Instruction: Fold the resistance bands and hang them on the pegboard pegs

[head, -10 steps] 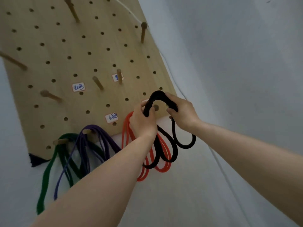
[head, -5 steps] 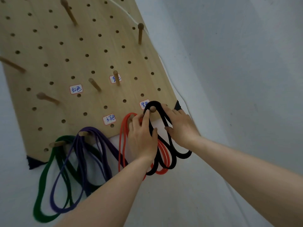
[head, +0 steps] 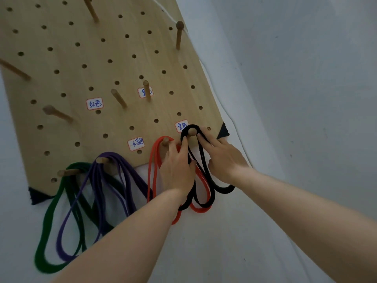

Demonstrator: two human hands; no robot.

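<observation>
Now looped over the lowest right peg [head: 191, 131] of the pegboard [head: 114, 64], where a second ago still held up in front of that peg: black band [head: 205, 176], folded strands draped down past the board's bottom edge. Hung, by the look of it, so this band's step reads as nearly finished.

Head view only (no other camera). Left hand [head: 177, 166] laid flat over the strands, fingers spread, forefinger touching the band just under the peg; not clamped. Right hand [head: 222, 158] likewise loose, fingertips [head: 201, 137] resting on the loop's right side, pressing rather than pinching.

Nothing container-like in sight; pegs serving instead. Red band [head: 152, 172] on the neighbouring peg, partly behind the left hand; purple band [head: 120, 166] and green band [head: 47, 227] on pegs further left. Upper pegs bare.
</observation>
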